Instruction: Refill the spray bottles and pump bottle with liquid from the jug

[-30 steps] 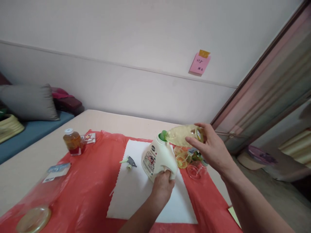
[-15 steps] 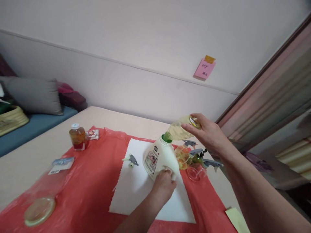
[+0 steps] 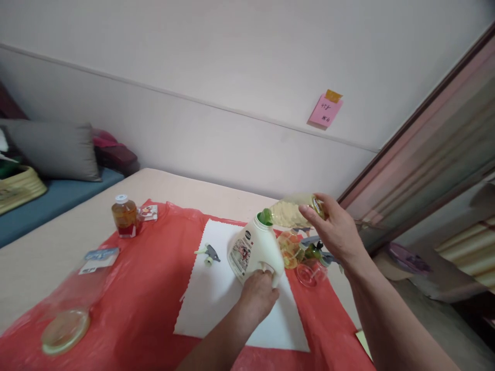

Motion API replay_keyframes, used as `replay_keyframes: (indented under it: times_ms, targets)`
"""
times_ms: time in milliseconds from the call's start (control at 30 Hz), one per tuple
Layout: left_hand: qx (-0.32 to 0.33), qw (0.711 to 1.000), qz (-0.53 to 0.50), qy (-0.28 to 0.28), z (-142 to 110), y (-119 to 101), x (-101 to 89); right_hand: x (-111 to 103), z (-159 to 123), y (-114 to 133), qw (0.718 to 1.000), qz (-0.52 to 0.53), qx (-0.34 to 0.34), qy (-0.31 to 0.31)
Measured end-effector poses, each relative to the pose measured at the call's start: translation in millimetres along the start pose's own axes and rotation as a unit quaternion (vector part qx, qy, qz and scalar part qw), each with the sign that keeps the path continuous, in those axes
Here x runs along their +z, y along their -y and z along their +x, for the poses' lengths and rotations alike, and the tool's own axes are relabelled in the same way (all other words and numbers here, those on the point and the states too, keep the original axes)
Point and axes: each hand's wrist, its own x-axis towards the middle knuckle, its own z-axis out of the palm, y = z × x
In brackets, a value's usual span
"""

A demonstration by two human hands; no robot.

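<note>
My left hand (image 3: pixel 259 296) is closed around the handle of a white jug (image 3: pixel 257 250) with a printed label, which leans to the left over a white sheet. In my right hand (image 3: pixel 334 226) is a clear spray bottle (image 3: pixel 292 211) without its spray head, lying almost level. Its mouth meets the green-rimmed opening of the jug, and pale yellow liquid shows inside. To the left of the jug, a grey spray trigger head (image 3: pixel 211 254) rests on the white sheet (image 3: pixel 209 304).
Several spray bottles (image 3: pixel 311 270) with grey heads stand right of the jug. On the red plastic cover (image 3: pixel 147 288) are an amber bottle (image 3: pixel 125 216), a small card packet (image 3: pixel 148 212), a plastic bag (image 3: pixel 96 260) and a round lid (image 3: pixel 65 332). A pink note (image 3: pixel 325 111) hangs on the wall.
My right hand has lowered and shifted slightly right, bringing the tilted bottle closer to level. My left hand stays on the jug's handle.
</note>
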Motion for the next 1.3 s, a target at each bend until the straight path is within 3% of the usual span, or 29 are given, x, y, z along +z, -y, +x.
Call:
replay_keyframes:
  times_ms: [133, 200, 267, 367, 467, 567, 633, 733, 867, 933, 1000, 1100, 1167, 1233, 1300]
  targets:
    - [0.003, 1.0, 0.015, -0.004, -3, -1, -2.6, 10, -24, -21, 0.993, 0.104, 0.029, -0.044]
    - [0.002, 1.0, 0.024, -0.003, -4, -2, -4.4, 21, -42, -34, 0.97, 0.219, 0.079, -0.066]
    - [0.003, 0.999, 0.034, 0.0, -5, -2, -5.9, 34, -62, -47, 0.918, 0.361, 0.15, -0.064]
    - [0.005, 0.999, 0.051, 0.008, -8, -1, -6.6, 52, -87, -62, 0.812, 0.527, 0.252, -0.014]
    - [0.002, 0.998, 0.067, 0.01, -11, -3, -5.0, 62, -105, -71, 0.707, 0.628, 0.325, 0.028]
    - [-0.007, 0.997, 0.08, 0.007, -13, -5, -6.9, 66, -117, -79, 0.643, 0.679, 0.352, 0.027]
    - [-0.03, 0.995, 0.091, 0.004, -11, 0, -16.3, 68, -122, -85, 0.627, 0.689, 0.363, 0.014]
    - [-0.099, 0.989, 0.109, -0.02, -4, 22, -46.5, 73, -128, -96, 0.62, 0.686, 0.381, -0.007]
    - [-0.218, 0.96, 0.127, -0.121, 8, 67, -85.3, 75, -130, -108, 0.635, 0.693, 0.341, 0.001]
    - [-0.261, 0.947, 0.112, -0.148, 13, 86, -87.4, 73, -129, -110, 0.637, 0.7, 0.321, 0.009]
    - [-0.283, 0.941, 0.078, -0.169, 17, 98, -79.9, 68, -128, -107, 0.619, 0.715, 0.324, 0.014]
    - [-0.275, 0.934, 0.001, -0.229, 20, 102, -73.5, 59, -131, -98, 0.567, 0.747, 0.347, 0.002]
    - [-0.253, 0.921, -0.066, -0.288, 18, 99, -83.3, 56, -138, -91, 0.542, 0.762, 0.354, 0.002]
    - [-0.213, 0.895, -0.146, -0.363, 12, 91, -102.9, 57, -146, -85, 0.536, 0.767, 0.352, 0.034]
    - [-0.153, 0.85, -0.241, -0.443, 0, 82, -124.8, 61, -154, -79, 0.549, 0.755, 0.348, 0.086]
